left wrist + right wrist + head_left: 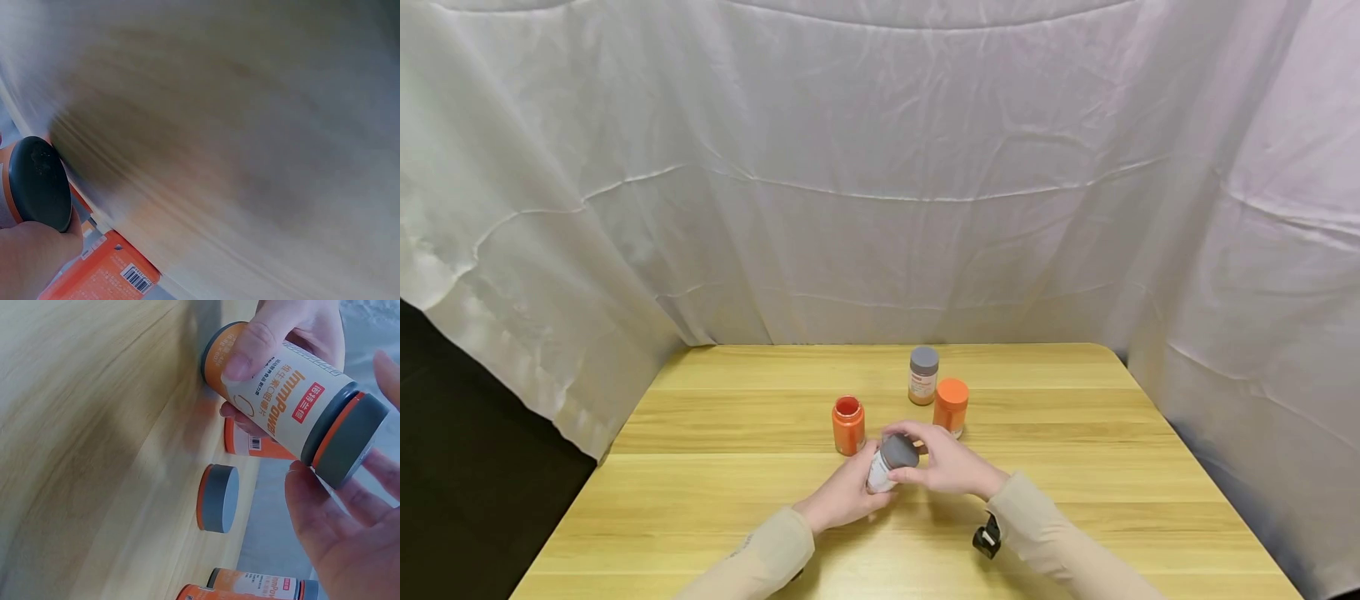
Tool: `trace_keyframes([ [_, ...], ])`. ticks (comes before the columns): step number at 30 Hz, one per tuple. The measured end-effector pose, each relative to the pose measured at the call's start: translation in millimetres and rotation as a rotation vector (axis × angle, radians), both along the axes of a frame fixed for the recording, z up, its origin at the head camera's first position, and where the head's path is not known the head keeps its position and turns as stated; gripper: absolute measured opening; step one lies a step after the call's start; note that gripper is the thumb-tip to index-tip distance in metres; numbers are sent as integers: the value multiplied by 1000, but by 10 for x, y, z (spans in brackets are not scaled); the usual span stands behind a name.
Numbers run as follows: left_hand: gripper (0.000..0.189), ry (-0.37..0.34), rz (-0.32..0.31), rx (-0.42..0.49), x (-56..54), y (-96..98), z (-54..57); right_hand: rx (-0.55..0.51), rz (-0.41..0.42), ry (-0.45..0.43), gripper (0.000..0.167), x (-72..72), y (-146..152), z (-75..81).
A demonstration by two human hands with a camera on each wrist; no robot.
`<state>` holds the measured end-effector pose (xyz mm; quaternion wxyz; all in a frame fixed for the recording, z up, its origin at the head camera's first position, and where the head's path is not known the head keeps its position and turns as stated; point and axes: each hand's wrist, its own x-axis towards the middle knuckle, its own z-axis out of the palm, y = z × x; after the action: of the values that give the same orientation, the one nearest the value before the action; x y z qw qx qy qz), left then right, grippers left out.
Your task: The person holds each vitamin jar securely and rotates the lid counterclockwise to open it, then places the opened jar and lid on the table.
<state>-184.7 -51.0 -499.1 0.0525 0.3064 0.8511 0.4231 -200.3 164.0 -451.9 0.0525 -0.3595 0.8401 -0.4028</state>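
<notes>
My left hand (850,496) grips a supplement bottle (294,400) with a white label and orange print, its dark round base (42,184) showing in the left wrist view. The bottle is tilted, its dark grey cap (355,444) pointing toward my right hand (951,462). Thumb and fingers of the right hand curve around that cap, the thumb at its lower edge. Below the bottle in the right wrist view, a loose grey lid (219,499) lies on the table. Just beyond the left hand stands a lidless orange bottle (848,429).
Behind the right hand stands an orange bottle with an orange lid (952,404). Farther back is another grey-capped bottle (923,379). The wooden table (737,417) ends at pale curtains (887,250) behind and at the sides.
</notes>
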Motion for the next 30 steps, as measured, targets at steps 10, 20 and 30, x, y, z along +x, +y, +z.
trace_keyframes([
  [10, 58, -7, -6, -8, 5, 13, 12, 35, -141, -25, 51, 24, -53, 1],
  [20, 61, 15, 3, -10, 12, 18, 0, 103, -276, -8, 44, 30, -103, 12],
  [30, 64, 18, 4, -21, 10, 22, -7, 148, -382, -94, 48, 50, -140, 105],
])
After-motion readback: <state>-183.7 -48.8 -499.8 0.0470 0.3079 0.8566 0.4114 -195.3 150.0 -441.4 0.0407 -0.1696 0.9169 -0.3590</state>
